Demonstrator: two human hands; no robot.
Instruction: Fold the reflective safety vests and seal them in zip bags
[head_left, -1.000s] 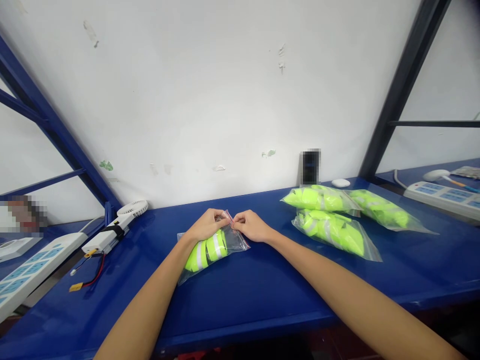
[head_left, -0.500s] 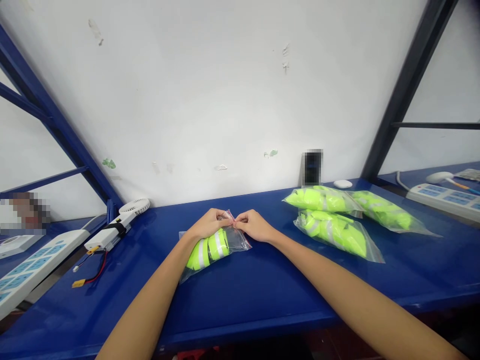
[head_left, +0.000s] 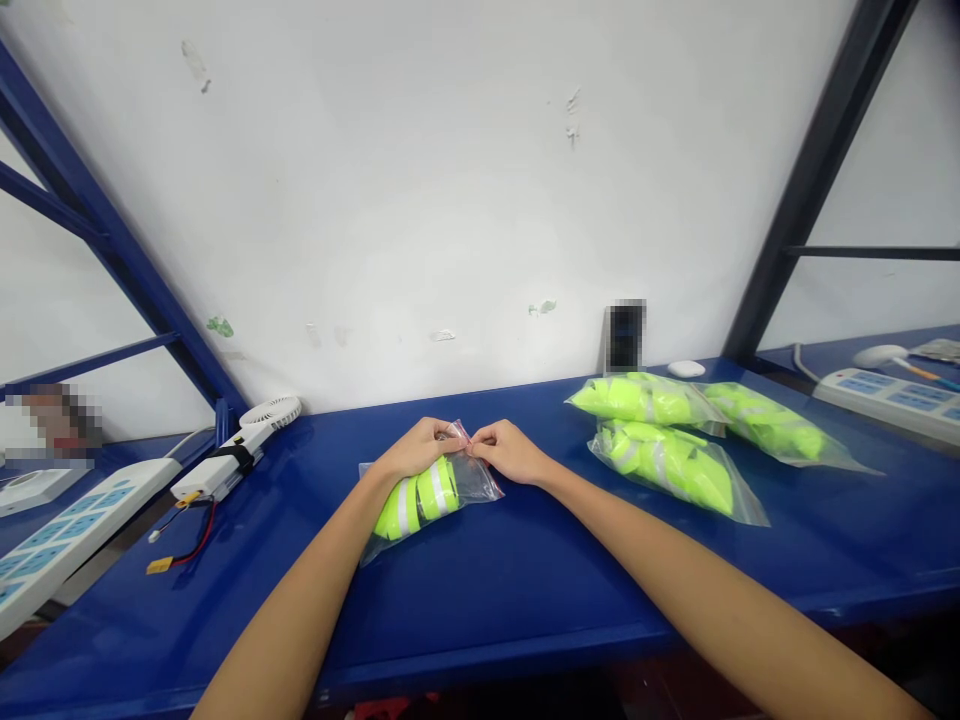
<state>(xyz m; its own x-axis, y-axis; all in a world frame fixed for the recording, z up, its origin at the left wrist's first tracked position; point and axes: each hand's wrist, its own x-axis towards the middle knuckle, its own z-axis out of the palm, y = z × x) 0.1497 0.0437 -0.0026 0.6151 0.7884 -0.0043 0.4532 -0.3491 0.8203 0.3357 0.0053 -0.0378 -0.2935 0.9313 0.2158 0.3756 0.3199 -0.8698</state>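
A clear zip bag lies on the blue table, its red-edged opening toward the right. Inside it is a rolled neon-yellow reflective item with silvery-white bands. My left hand pinches the bag's upper edge, thumb and fingers together. Right beside it, my right hand grips the same red-lined edge between thumb and forefinger. The two sets of fingertips nearly touch. Part of the bag is covered by my left hand and forearm.
Several bagged neon-yellow bundles lie at the right of the blue table. A white handheld fan and a white battery pack with wires are at the left. Power strips flank both sides. A dark blurred object stands against the wall.
Both hands stay at the bag's edge in almost the same pose. Only a very slight shift of the view shows.
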